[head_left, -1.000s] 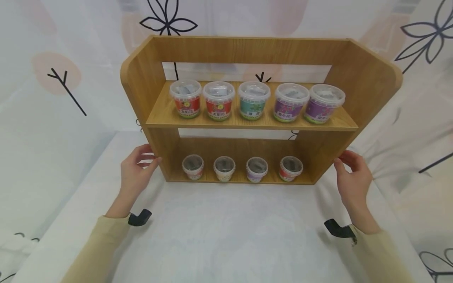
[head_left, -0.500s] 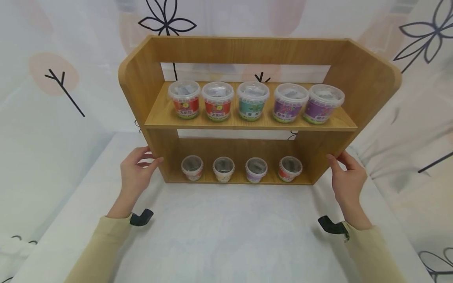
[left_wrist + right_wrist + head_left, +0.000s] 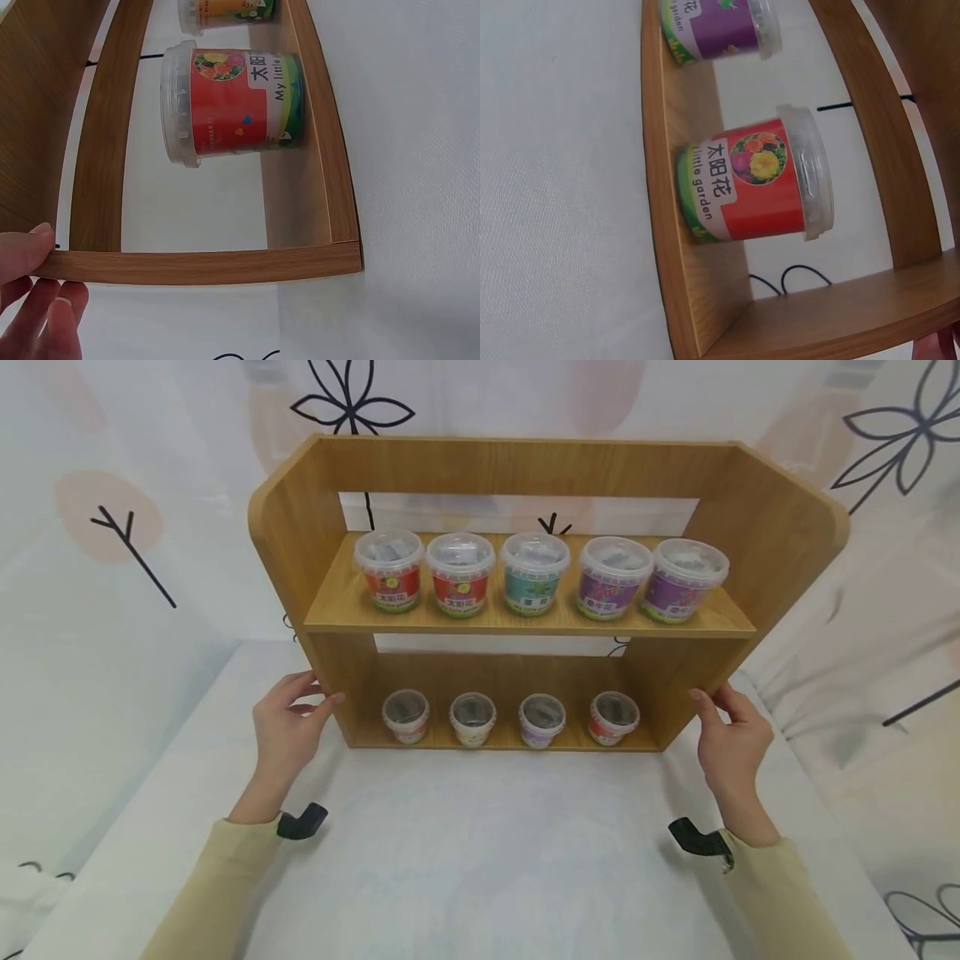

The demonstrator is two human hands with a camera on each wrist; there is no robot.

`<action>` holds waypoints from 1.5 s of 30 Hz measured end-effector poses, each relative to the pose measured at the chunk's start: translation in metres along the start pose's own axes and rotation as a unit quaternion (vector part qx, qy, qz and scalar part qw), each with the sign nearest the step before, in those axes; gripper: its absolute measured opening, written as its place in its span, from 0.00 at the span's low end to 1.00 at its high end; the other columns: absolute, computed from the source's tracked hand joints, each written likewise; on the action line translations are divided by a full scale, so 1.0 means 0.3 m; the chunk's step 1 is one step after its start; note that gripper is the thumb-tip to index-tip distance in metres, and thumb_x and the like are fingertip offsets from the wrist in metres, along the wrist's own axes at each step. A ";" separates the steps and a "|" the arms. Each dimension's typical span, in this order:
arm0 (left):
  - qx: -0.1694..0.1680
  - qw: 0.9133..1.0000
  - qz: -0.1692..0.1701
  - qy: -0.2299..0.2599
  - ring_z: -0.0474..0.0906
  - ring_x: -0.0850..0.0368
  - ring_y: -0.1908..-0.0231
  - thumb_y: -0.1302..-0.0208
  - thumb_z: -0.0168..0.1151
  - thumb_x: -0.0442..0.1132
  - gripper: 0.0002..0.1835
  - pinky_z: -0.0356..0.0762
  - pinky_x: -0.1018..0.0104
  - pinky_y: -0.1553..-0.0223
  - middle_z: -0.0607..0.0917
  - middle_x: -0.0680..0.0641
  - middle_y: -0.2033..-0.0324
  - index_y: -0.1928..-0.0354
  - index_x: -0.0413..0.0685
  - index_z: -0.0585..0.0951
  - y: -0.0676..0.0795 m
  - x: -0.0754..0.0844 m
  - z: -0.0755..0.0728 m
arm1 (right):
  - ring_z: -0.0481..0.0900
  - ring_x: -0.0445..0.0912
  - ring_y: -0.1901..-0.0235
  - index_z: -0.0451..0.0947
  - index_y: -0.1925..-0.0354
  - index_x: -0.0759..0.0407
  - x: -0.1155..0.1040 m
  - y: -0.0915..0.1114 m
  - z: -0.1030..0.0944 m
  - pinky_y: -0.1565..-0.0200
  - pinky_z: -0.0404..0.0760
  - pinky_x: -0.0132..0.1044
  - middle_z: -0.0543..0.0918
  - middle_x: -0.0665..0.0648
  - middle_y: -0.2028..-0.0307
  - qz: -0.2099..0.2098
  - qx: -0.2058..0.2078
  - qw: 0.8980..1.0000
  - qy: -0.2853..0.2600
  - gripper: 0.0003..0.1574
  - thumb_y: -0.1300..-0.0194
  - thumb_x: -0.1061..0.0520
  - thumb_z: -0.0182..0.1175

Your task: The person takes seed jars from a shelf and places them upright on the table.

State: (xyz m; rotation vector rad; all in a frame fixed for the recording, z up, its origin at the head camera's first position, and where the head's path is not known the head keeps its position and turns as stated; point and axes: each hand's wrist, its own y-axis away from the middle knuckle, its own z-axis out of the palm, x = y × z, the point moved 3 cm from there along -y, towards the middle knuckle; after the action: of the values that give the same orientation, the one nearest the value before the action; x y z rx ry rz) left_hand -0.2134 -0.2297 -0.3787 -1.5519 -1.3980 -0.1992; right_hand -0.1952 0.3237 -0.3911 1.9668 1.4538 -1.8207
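Note:
A two-tier wooden shelf [image 3: 525, 464] stands at the back of the white table. My left hand [image 3: 288, 735] pinches the lower front edge of its left side panel; in the left wrist view the thumb [image 3: 30, 247] lies on one face and the fingers behind. My right hand [image 3: 735, 752] grips the right panel likewise, its fingertips [image 3: 934, 346] just showing in the right wrist view. Along the upper tier are several lidded plastic cups, with red labels [image 3: 461, 589], a teal one [image 3: 531, 589] and purple ones [image 3: 607, 593]. Smaller cups [image 3: 472, 722] line the lower tier.
The white tabletop [image 3: 495, 860] stretches in front of the shelf between the forearms. Behind and at both sides hangs a pale backdrop [image 3: 90, 610] printed with flowers and twigs. Black straps [image 3: 303, 822] stick out from the sleeve cuffs.
My right hand has shifted left, bringing its thumb onto the right panel's front edge. The left hand keeps its hold; the shelf and cups stay in place.

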 end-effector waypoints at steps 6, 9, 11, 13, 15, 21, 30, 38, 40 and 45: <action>0.005 1.000 0.000 -0.005 0.83 0.51 0.55 0.40 0.73 0.40 0.21 0.74 0.84 0.64 0.86 0.45 0.54 0.44 0.42 0.84 -0.002 0.005 0.006 | 0.75 0.29 0.60 0.83 0.44 0.54 0.002 0.003 -0.004 0.55 0.71 0.26 0.82 0.36 0.65 0.009 -0.001 1.000 -0.003 0.23 0.37 0.50 0.69; 0.007 1.000 -0.009 -0.006 0.83 0.51 0.54 0.39 0.72 0.40 0.21 0.74 0.84 0.64 0.85 0.45 0.54 0.44 0.42 0.84 -0.004 0.006 0.010 | 0.75 0.29 0.60 0.83 0.44 0.53 0.002 0.004 -0.005 0.55 0.72 0.26 0.83 0.38 0.64 0.010 -0.004 1.000 -0.002 0.23 0.37 0.50 0.68; 0.007 1.000 -0.015 -0.007 0.83 0.51 0.54 0.39 0.72 0.40 0.21 0.74 0.84 0.64 0.85 0.45 0.54 0.44 0.43 0.84 -0.005 0.006 0.014 | 0.75 0.29 0.59 0.83 0.43 0.52 0.002 0.003 -0.006 0.55 0.72 0.26 0.84 0.40 0.63 0.009 -0.006 1.000 -0.002 0.23 0.37 0.50 0.68; 0.008 1.000 -0.019 -0.008 0.83 0.52 0.53 0.39 0.72 0.40 0.21 0.74 0.83 0.63 0.85 0.45 0.53 0.44 0.43 0.83 -0.007 0.008 0.016 | 0.75 0.30 0.59 0.83 0.43 0.51 0.003 0.002 -0.006 0.55 0.73 0.27 0.85 0.42 0.62 0.011 -0.007 1.000 0.000 0.23 0.36 0.50 0.68; 0.009 1.000 -0.022 -0.009 0.83 0.52 0.54 0.39 0.72 0.40 0.21 0.75 0.81 0.63 0.85 0.46 0.53 0.44 0.43 0.83 -0.009 0.011 0.018 | 0.76 0.32 0.57 0.83 0.43 0.49 0.005 0.001 -0.008 0.56 0.74 0.26 0.85 0.46 0.60 0.017 -0.012 1.000 0.006 0.23 0.36 0.49 0.67; 0.008 0.999 -0.031 -0.010 0.83 0.52 0.53 0.38 0.71 0.40 0.21 0.78 0.76 0.61 0.85 0.46 0.52 0.43 0.44 0.83 -0.014 0.011 0.022 | 0.77 0.36 0.54 0.81 0.41 0.44 0.012 -0.002 -0.011 0.57 0.75 0.25 0.85 0.53 0.54 0.035 -0.025 0.999 0.018 0.24 0.35 0.48 0.66; 0.008 0.999 -0.041 -0.009 0.82 0.51 0.52 0.38 0.71 0.42 0.22 0.80 0.69 0.60 0.84 0.46 0.51 0.42 0.45 0.83 -0.017 -0.004 0.027 | 0.76 0.35 0.55 0.82 0.42 0.45 0.011 -0.001 -0.009 0.56 0.76 0.24 0.86 0.53 0.54 0.031 -0.029 0.999 0.009 0.23 0.36 0.49 0.67; 0.010 0.999 -0.045 -0.005 0.82 0.52 0.52 0.38 0.71 0.42 0.23 0.76 0.79 0.62 0.84 0.46 0.52 0.42 0.45 0.83 -0.003 -0.004 0.021 | 0.77 0.35 0.54 0.81 0.41 0.45 0.011 -0.006 -0.012 0.57 0.75 0.24 0.85 0.52 0.54 0.031 -0.040 0.999 0.005 0.24 0.35 0.48 0.66; 0.010 0.999 -0.047 -0.006 0.82 0.51 0.51 0.38 0.71 0.42 0.23 0.76 0.78 0.62 0.84 0.46 0.52 0.42 0.45 0.83 0.001 -0.003 0.019 | 0.77 0.35 0.54 0.81 0.41 0.46 0.012 -0.009 -0.013 0.57 0.75 0.24 0.85 0.51 0.55 0.032 -0.045 0.998 0.005 0.25 0.35 0.47 0.65; 0.010 0.999 -0.048 -0.004 0.82 0.52 0.51 0.38 0.71 0.43 0.23 0.78 0.76 0.61 0.84 0.46 0.52 0.41 0.45 0.82 0.011 -0.002 0.017 | 0.77 0.38 0.52 0.80 0.39 0.45 0.012 -0.016 -0.016 0.54 0.77 0.27 0.85 0.52 0.52 0.047 -0.062 0.997 0.002 0.25 0.34 0.47 0.65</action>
State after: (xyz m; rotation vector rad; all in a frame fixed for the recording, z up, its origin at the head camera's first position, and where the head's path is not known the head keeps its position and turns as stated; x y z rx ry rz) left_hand -0.2132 -0.2258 -0.3834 -1.4712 -1.4788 -0.2366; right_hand -0.1955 0.3313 -0.3903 1.9457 1.4134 -1.6474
